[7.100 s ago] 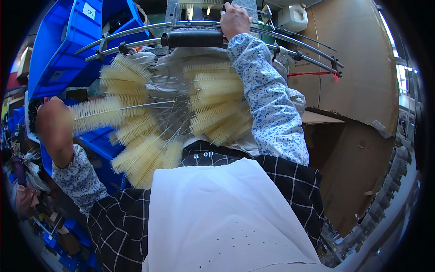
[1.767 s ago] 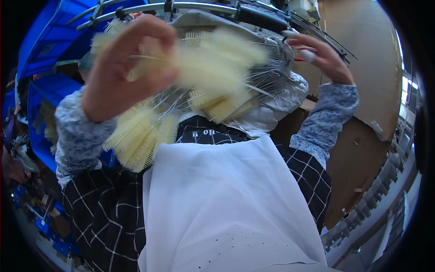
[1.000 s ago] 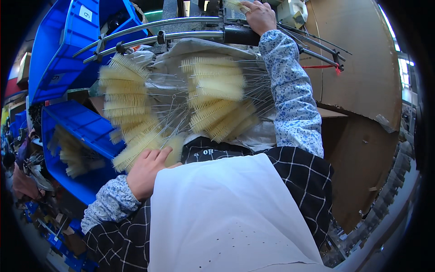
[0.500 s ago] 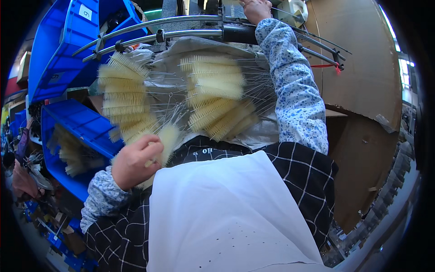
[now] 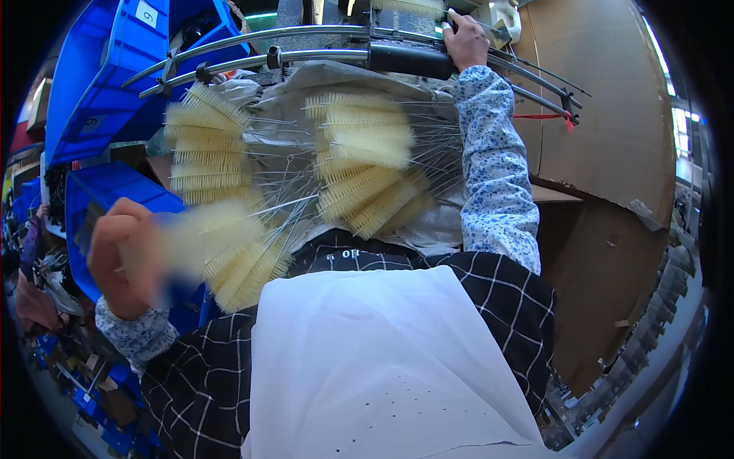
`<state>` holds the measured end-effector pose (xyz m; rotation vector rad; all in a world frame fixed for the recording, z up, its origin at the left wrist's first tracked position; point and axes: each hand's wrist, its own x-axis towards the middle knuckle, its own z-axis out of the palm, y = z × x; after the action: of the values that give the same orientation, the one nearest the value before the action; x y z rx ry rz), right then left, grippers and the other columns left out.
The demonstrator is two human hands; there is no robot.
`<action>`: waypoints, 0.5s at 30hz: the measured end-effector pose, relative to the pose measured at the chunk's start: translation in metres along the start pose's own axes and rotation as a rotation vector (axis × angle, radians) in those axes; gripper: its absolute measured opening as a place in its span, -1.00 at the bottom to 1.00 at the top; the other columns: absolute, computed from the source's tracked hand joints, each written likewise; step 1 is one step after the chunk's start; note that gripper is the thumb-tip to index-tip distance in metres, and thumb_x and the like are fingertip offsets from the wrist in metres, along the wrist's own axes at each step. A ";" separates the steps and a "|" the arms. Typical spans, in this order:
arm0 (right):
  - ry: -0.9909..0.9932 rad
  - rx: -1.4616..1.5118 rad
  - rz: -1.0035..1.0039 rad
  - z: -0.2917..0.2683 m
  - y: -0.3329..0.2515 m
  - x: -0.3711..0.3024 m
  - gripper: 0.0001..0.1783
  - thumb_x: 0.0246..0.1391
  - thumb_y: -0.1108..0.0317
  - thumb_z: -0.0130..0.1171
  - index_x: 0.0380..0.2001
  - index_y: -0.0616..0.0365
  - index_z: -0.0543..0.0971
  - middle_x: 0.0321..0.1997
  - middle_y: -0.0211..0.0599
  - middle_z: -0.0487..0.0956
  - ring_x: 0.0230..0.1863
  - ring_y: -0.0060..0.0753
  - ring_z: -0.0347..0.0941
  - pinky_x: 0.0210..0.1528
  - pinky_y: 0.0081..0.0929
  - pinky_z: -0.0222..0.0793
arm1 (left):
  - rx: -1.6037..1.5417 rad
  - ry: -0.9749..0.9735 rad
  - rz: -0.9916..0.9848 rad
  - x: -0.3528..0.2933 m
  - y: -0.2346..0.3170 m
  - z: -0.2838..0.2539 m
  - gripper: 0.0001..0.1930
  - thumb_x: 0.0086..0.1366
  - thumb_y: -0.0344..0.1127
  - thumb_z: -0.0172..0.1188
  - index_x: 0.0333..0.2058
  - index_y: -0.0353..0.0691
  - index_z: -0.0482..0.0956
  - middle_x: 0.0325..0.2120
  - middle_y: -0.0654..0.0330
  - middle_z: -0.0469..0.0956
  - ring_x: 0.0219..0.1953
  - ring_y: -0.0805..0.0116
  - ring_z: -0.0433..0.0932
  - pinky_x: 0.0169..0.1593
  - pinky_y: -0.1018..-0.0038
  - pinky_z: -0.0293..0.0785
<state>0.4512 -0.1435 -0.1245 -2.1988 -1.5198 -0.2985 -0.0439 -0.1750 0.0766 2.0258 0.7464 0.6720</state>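
My left hand (image 5: pixel 126 256), blurred by motion, is closed around a cream bristle brush (image 5: pixel 214 229) at the left, over the lower blue bin. The brush's thin wire stem points right and up toward the pile. At the top, the fingers of my right hand (image 5: pixel 465 42) pinch together at the right end of another cream brush (image 5: pixel 409 6), which the picture's upper edge cuts off. Between my arms lie two stacks of such brushes, a left stack (image 5: pixel 210 153) and a middle stack (image 5: pixel 363 145), their wire stems pointing right. More brushes (image 5: pixel 248 271) lie against my lap.
Curved metal rails (image 5: pixel 321 57) with a black sleeve (image 5: pixel 409 60) cross beyond the stacks. Blue bins, an upper one (image 5: pixel 84 84) and a lower one (image 5: pixel 126 183), stand at the left. Cardboard (image 5: pixel 604 99) walls the right side. A pale cloth (image 5: pixel 306 80) lies under the brushes.
My left hand has moved left and toward me with a brush. My right hand has come nearer and to the right, and a brush now shows beside its fingers.
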 end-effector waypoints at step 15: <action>-0.085 0.085 0.066 0.000 -0.144 0.006 -0.80 -0.16 0.43 -0.14 -0.41 0.11 0.44 -0.35 -0.20 0.46 -0.23 -0.18 0.36 -0.22 -0.17 0.23 | -0.085 0.218 0.016 -0.002 0.002 -0.019 -0.71 -0.14 -0.31 -0.01 -0.41 -0.29 0.19 -0.51 0.08 0.24 -0.54 0.47 0.17 -0.45 0.60 0.15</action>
<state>0.3200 -0.0964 -0.0873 -2.2147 -1.4716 -0.1183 -0.0581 -0.1673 0.0868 1.9025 0.8138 0.9285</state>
